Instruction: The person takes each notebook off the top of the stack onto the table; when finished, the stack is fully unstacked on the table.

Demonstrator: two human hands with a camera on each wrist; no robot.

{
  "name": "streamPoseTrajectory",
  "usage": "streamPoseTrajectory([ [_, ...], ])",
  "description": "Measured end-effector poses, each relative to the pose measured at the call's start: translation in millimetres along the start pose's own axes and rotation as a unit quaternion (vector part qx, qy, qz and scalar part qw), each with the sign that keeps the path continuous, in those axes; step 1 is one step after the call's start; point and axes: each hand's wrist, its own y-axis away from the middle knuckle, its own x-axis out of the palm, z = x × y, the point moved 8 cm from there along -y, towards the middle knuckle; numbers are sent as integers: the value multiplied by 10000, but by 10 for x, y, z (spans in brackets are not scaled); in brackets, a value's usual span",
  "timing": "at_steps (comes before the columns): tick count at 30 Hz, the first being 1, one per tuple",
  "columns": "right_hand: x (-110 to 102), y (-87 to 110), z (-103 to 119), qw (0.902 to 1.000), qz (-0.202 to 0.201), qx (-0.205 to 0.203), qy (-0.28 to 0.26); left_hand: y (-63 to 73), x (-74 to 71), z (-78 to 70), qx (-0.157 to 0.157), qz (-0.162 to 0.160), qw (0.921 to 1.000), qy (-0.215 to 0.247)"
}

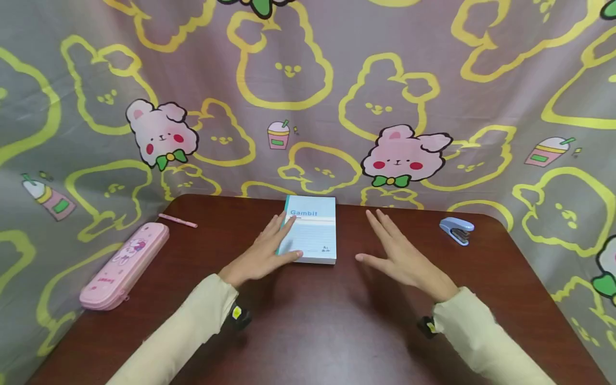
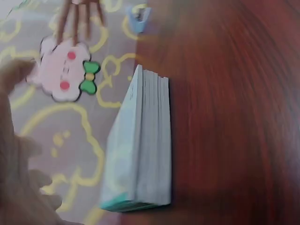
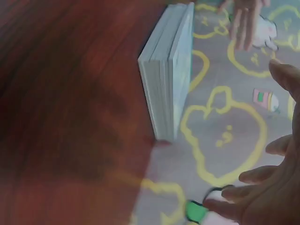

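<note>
A stack of notebooks (image 1: 313, 238) with a pale blue and white top cover reading "Gambit" lies at the back middle of the table. Its layered page edges (image 3: 157, 93) show in both wrist views. My left hand (image 1: 262, 254), fingers spread, overlaps the stack's left side in the head view. Seen from the left wrist, a gap separates that hand (image 2: 18, 159) from the notebooks. To the right of the stack, apart from it, hovers my right hand (image 1: 401, 259) with straight, spread fingers. Neither hand holds anything.
A pink pencil case (image 1: 126, 267) lies along the table's left edge, with a pink pen (image 1: 178, 220) beyond it. At the back right sits a light blue stapler (image 1: 457, 230). Behind the brown table (image 1: 317, 326) hangs a patterned curtain (image 1: 317, 123).
</note>
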Motion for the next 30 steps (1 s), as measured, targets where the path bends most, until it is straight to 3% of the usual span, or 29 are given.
streamPoseTrajectory([
  [3,225,-210,-21,9976,47,136,-672,-124,56,209,-431,-293,9940,961],
  [6,508,-403,-11,9946,169,173,-1009,-230,168,418,-945,-508,9805,1647],
  [9,773,-536,22,9936,345,202,-1055,-290,293,580,-1417,-604,9685,1958],
  [12,945,-614,66,9940,391,166,-1007,-319,356,671,-1665,-747,9637,1950],
  [16,1057,-659,117,9941,383,147,-1005,-329,352,702,-1729,-937,9639,1794],
  [24,1075,-661,197,9977,172,-37,-661,-354,366,658,-1438,-1016,9667,1859],
  [30,1098,-645,203,9985,116,-88,-535,-344,374,663,-1538,-1069,9639,1892],
])
